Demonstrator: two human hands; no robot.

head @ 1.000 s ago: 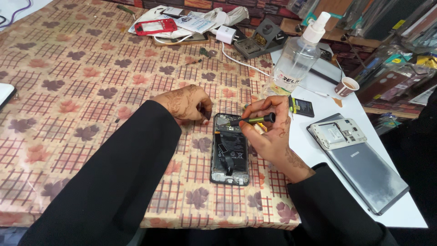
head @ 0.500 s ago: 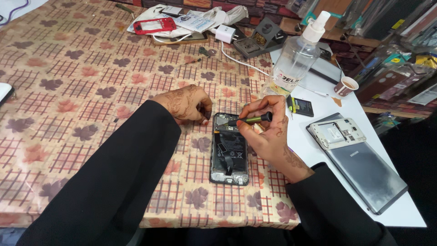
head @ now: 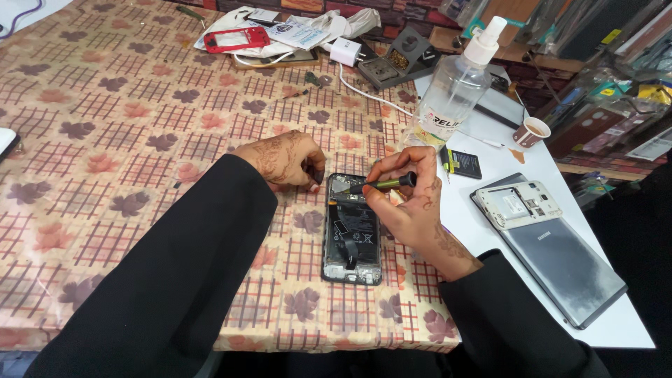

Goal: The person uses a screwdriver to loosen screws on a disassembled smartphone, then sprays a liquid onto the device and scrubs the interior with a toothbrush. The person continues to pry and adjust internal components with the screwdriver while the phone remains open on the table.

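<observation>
Right hand [head: 413,210] fingers pinching screwdriver [head: 381,185], left hand [head: 283,159] fingers curled, seemingly steadying opened phone [head: 352,234]

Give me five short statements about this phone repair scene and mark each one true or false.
1. The right hand holds a slim dark screwdriver with a green band over the top of the opened black smartphone. True.
2. The left hand rests at the phone's top left corner. True.
3. The clear plastic spray bottle with a white nozzle lies on its side. False: it stands upright.
4. The red phone frame sits beside the right hand. False: it lies at the far edge of the table.
5. The small paper cup stands on the white surface to the right. True.
</observation>
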